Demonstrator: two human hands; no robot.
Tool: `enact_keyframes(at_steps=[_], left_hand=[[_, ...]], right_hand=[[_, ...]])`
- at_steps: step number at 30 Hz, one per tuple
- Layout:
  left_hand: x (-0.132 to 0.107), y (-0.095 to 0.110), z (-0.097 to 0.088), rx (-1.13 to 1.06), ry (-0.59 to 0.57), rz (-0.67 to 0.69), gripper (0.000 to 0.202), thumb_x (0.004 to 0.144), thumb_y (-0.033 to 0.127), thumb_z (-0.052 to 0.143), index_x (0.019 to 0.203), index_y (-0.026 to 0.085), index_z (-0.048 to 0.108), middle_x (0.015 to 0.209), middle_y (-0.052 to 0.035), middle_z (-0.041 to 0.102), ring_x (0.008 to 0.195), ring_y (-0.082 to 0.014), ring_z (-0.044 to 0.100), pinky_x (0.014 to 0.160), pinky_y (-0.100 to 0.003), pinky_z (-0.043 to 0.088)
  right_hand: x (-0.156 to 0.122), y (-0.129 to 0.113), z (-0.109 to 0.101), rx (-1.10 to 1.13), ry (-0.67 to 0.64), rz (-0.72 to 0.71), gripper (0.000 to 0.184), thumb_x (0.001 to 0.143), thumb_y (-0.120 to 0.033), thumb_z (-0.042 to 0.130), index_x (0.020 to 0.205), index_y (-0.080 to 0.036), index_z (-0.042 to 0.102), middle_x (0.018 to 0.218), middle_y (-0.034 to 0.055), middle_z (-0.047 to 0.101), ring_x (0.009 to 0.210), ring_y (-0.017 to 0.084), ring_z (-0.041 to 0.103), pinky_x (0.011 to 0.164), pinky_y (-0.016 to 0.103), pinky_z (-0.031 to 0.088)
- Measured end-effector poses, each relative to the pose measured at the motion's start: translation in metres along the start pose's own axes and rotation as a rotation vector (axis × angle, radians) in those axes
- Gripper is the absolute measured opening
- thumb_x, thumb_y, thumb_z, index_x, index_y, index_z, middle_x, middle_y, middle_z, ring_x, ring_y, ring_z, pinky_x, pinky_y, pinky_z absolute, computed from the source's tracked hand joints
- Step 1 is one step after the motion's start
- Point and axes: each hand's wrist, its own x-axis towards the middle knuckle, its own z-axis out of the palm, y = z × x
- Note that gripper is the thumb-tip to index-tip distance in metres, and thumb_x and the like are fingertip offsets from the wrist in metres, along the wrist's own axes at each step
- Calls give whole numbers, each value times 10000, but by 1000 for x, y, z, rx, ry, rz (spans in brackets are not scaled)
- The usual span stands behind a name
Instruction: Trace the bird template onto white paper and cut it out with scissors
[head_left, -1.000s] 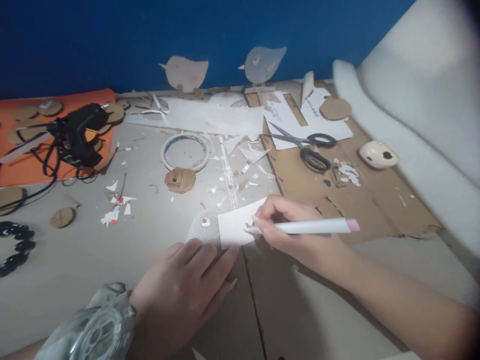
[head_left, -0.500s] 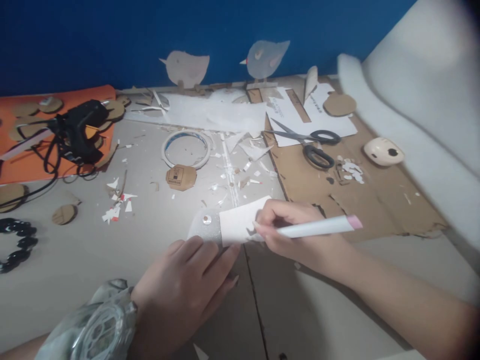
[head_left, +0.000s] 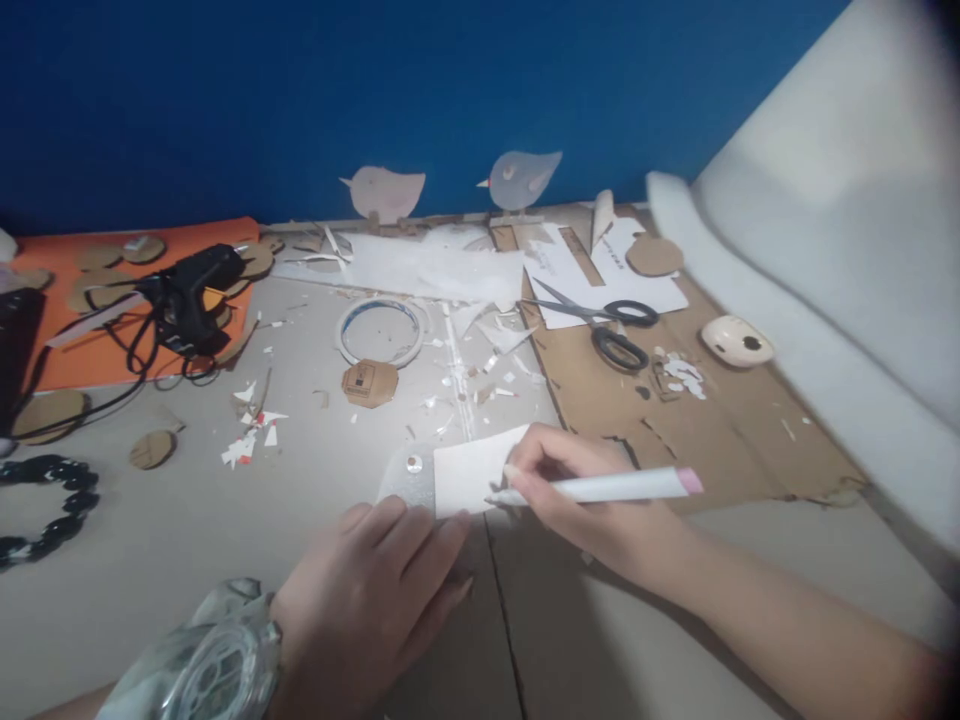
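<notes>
My right hand (head_left: 574, 465) grips a white marker (head_left: 630, 486) with a pink end, its tip close to the lower edge of a small white paper piece (head_left: 465, 470). My left hand (head_left: 375, 580) lies flat, fingertips at the paper's lower left edge and on a translucent rounded cutout (head_left: 405, 485) with a round eye on it. The paper overlaps the cutout's right side. How far the cutout extends under paper and hand is hidden.
Scissors (head_left: 619, 348) lie on brown cardboard (head_left: 720, 450). Behind are a tape roll (head_left: 345, 340), two bird cutouts (head_left: 386, 192) standing by the blue wall, and paper scraps. A black glue gun (head_left: 199, 295) rests on orange paper at left, above a beaded bracelet (head_left: 75, 510).
The view has tilted up slightly, so the scene sits lower. The marker's tip now shows near the paper's lower edge; my left hand stays on the pieces.
</notes>
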Motion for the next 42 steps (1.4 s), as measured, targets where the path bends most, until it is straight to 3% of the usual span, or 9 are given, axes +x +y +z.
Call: enact_keyframes(at_steps=[5,19,29,36,42], left_hand=[[2,1,0,27,-86,4,314,861,247,480,1163,162,491,759,-14,557,661,-184,504,553,-331,412],[3,0,0,28,-16,35,267,896,228,410,1133,142,501,780,-25,571,700,-181,504,576,-328,403],[2,0,0,-6,-21,14,264,883,255,453,1121,155,509,801,-21,569,708,-191,509,575,-343,414],[0,-1,2,-24,2,-8,288,863,264,494,1134,169,511,806,-17,569,713,-191,513,574,-345,424],[0,-1,1,-33,-5,-4,288,858,263,505,1130,170,518,808,-14,570,702,-184,513,564,-340,419]], right_hand=[[0,-1,2,-1,-27,0,169,820,-271,517,672,-198,478,586,-53,530,518,94,456,482,204,319],[3,-1,2,-96,-44,-18,192,778,-238,514,622,-204,407,565,-53,502,508,96,418,470,209,295],[-2,10,7,-44,38,-37,192,800,-261,510,634,-211,429,598,-33,525,525,111,449,478,221,326],[1,-5,5,-43,111,47,184,754,-287,507,601,-213,436,550,-21,514,486,123,442,448,234,313],[4,-10,5,-21,145,102,136,720,-288,544,618,-207,503,612,-3,595,519,133,500,476,239,352]])
